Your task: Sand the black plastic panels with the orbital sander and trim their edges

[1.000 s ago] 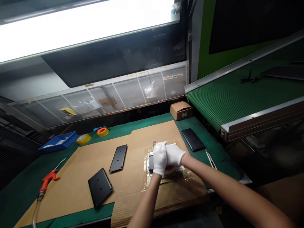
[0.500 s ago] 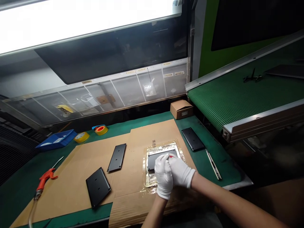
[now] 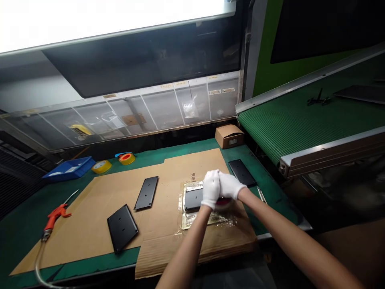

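White-gloved, the left hand point(image 3: 211, 188) and right hand point(image 3: 230, 186) are closed together, what they grip hidden, just beside a black plate point(image 3: 192, 199) on a clear plastic sheet point(image 3: 207, 219) atop brown cardboard point(image 3: 186, 162).

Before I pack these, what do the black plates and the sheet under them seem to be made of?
The black plate looks like metal with a matte black coating: flat, crisp-edged, with cut slots, though rigid plastic can't be ruled out. The sheet under it looks like plain brown corrugated cardboard, unglazed, with folded flaps.
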A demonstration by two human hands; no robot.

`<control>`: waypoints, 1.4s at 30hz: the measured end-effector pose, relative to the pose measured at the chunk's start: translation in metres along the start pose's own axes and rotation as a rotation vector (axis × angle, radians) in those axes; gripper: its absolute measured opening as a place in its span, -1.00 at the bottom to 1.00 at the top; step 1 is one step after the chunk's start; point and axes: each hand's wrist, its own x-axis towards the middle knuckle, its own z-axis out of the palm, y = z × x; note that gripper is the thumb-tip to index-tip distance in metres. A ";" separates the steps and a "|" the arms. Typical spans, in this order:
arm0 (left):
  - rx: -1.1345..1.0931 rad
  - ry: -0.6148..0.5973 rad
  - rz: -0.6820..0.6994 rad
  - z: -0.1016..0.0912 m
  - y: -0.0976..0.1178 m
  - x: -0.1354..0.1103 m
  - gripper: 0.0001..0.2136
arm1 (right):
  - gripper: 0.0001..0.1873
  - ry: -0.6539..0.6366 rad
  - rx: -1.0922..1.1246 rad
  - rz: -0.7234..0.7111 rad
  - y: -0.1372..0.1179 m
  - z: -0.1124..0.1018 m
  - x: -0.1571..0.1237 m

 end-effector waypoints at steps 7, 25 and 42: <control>-0.020 0.057 -0.007 0.000 -0.011 -0.037 -0.68 | -0.54 -0.001 0.024 -0.019 -0.014 0.024 -0.030; -0.066 0.137 -0.109 -0.037 -0.014 -0.057 -0.68 | -0.51 0.012 0.018 -0.113 -0.058 0.040 -0.026; -0.094 0.327 -0.203 -0.089 -0.049 -0.069 -0.68 | -0.48 -0.044 -0.159 -0.219 -0.109 0.073 0.015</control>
